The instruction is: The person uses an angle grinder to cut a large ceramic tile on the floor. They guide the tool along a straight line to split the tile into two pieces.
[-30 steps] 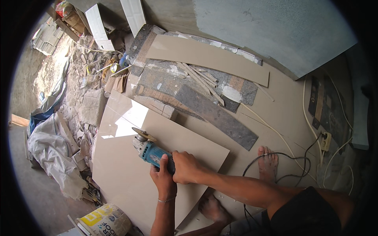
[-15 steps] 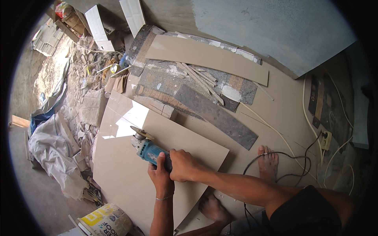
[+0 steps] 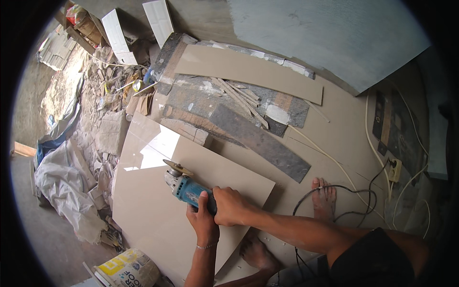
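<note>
A teal angle grinder [image 3: 191, 190] is held over a large beige tile [image 3: 158, 210]. Its thin cutting disc [image 3: 178, 167] points up and away from me, near the bright reflection on the tile; I cannot tell whether the disc touches the surface. My left hand [image 3: 202, 221], with a bracelet at the wrist, is wrapped round the grinder body from below, thumb on top. From the right, my right hand [image 3: 232, 205] grips the rear end of the same tool. The fingertips under the grinder are partly hidden.
Beyond the tile lie a long beige tile strip [image 3: 248, 71], a dark strip [image 3: 262, 142] and thin offcuts [image 3: 239, 100]. Rubble [image 3: 112, 129] and a white sack [image 3: 67, 186] are on the left, a bucket [image 3: 131, 270] lower left. A black cord [image 3: 334, 186] loops past my bare foot [image 3: 324, 198].
Both hands and the grinder have shifted slightly right and a little toward me. The disc sits farther from the tile's left edge. The tile has stayed in place.
</note>
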{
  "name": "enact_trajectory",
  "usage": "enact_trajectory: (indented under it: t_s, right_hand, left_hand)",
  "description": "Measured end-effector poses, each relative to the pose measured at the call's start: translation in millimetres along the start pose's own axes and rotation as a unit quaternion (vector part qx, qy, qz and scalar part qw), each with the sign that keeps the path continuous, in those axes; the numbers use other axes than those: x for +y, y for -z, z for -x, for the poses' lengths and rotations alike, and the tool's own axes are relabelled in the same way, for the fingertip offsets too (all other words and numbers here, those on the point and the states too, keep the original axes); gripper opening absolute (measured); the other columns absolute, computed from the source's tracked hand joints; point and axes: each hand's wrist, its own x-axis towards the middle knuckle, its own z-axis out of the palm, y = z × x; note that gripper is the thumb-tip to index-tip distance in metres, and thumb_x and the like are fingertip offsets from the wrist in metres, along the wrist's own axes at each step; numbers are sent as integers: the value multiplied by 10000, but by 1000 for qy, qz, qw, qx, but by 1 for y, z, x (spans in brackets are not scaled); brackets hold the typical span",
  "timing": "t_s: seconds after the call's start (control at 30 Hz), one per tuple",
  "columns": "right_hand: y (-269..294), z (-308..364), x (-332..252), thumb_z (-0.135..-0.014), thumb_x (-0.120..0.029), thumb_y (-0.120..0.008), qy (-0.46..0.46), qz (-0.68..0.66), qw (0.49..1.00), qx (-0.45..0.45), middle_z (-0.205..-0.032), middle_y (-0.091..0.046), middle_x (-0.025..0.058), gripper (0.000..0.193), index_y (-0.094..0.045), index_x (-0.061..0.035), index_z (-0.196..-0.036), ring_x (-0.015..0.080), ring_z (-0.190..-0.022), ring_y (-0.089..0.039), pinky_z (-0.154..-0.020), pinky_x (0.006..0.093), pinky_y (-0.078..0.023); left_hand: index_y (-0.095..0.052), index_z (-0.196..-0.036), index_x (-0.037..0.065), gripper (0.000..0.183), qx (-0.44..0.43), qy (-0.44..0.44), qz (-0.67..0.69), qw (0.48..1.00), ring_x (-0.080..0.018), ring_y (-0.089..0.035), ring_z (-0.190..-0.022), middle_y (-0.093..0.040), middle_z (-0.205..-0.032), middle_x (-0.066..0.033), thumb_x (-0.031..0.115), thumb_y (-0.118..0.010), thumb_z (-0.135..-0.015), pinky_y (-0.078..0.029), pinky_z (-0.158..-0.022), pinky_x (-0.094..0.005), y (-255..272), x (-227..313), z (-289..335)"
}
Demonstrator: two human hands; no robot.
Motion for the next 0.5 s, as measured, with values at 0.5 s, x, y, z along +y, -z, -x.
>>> enact_trajectory:
  t_s: [0.5]
  right_hand:
    - [-6,-18,-12,-696,-42,-737,1,-16,1000,6,-1016,-702,328,419,-577,95,-1059,498,-1017,-706,-916,513,-582]
  left_hand:
    - [-618,-1116,0,261,4,7,-14,1000,-126,-673,-824,-694,-971,-59,234,-697,-1030,-559,-759,-281,9,13,-17]
